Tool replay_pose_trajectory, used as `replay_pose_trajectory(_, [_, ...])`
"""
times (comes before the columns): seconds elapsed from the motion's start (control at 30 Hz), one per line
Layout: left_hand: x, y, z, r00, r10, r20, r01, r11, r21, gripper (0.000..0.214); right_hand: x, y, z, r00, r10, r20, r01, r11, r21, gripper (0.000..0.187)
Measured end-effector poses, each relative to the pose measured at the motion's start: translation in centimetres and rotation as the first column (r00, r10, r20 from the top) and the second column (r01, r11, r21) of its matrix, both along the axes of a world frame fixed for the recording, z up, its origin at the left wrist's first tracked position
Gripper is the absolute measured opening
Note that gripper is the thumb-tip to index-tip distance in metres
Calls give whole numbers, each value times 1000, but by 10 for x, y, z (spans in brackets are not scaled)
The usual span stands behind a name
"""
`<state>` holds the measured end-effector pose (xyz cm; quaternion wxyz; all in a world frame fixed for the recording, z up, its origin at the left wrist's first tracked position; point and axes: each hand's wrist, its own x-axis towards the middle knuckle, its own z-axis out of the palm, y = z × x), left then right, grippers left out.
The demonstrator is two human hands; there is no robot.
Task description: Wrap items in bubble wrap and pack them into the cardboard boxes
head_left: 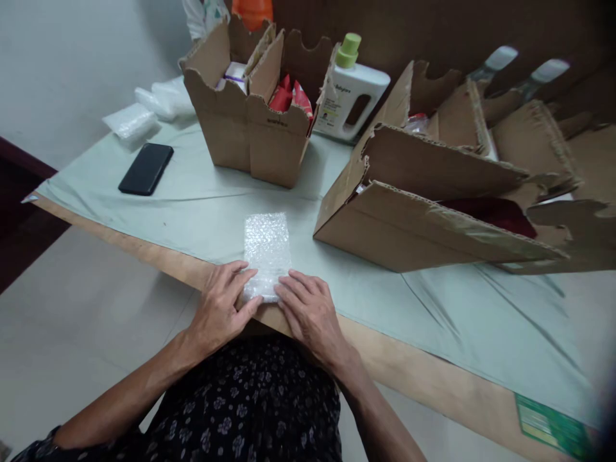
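A small bubble-wrap pouch (266,249) lies flat near the front edge of the table (433,378), on a pale green cloth (192,205). My left hand (219,311) rests on the pouch's near left corner, fingers bent and pressing on it. My right hand (308,311) lies on its near right corner, fingers stretched and pressed together. Both hands cover the pouch's near end. Whether anything is inside the pouch does not show.
A black phone (146,168) lies at the left. Behind it are bubble-wrap pieces (132,120). Two open cardboard boxes (250,109) with packets stand at the back, a white bottle with a green cap (349,90) beside them. Large open cartons (433,192) fill the right.
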<state>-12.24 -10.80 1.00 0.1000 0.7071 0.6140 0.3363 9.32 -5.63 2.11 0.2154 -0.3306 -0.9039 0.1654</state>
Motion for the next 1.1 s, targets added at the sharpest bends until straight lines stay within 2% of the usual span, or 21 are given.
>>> replay_pose_trajectory(0.1, [-3, -4, 4, 992, -122, 21, 122, 992, 13, 29, -1, 5, 5, 997, -14, -70, 4, 988, -155, 26])
replay_pose_trajectory(0.17, [-5, -1, 4, 989, -140, 44, 141, 990, -3, 27, 0, 6, 7, 996, -48, -80, 33, 983, -183, 25])
replay_pose_trajectory(0.3, [-7, 15, -1, 998, -56, 27, 57, 997, -45, 27, 1, 5, 3, 985, -151, -78, 150, 989, -14, 29])
replay_pose_trajectory(0.4, [-8, 20, -4, 1000, 2, -3, -2, 1000, -30, 30, -1, 5, -2, 997, -78, 5, 78, 997, 27, 34])
replay_pose_trajectory(0.47, [-7, 17, -3, 1000, -5, 5, 5, 1000, -1, 33, -3, 8, -4, 999, -27, 45, 26, 999, 22, 33])
replay_pose_trajectory(0.53, [-7, 11, 0, 998, -60, 25, 59, 998, 16, 38, -5, 10, -3, 999, -31, 8, 31, 999, -20, 29])
replay_pose_trajectory(0.67, [-9, 7, 4, 988, -134, 71, 134, 991, 3, 36, -5, 10, 5, 994, -89, -58, 75, 976, -203, 29])
replay_pose_trajectory(0.73, [-9, 14, 3, 995, -94, 45, 95, 995, -22, 33, -6, 8, 8, 990, -139, -25, 134, 978, -160, 32])
replay_pose_trajectory(0.8, [-9, 22, 2, 1000, -31, -4, 30, 999, -35, 32, -9, 6, 9, 983, -182, 26, 183, 982, -46, 37])
replay_pose_trajectory(0.87, [-9, 26, 2, 999, 34, -6, -34, 999, -22, 34, -12, 5, 7, 983, -157, 97, 156, 988, 17, 41])
replay_pose_trajectory(0.97, [-8, 18, 6, 975, 149, 164, -142, 988, -54, 35, -14, 9, -2, 989, -115, 95, 115, 993, 4, 30])
replay_pose_trajectory(1.03, [-6, 6, 10, 901, 266, 343, -208, 958, -197, 34, -13, 14, -8, 983, -185, -11, 184, 981, -61, 25])
replay_pose_trajectory(1.1, [-1, -4, 13, 765, 373, 524, -165, 901, -401, 37, -12, 15, -11, 950, -287, -125, 265, 950, -168, 23])
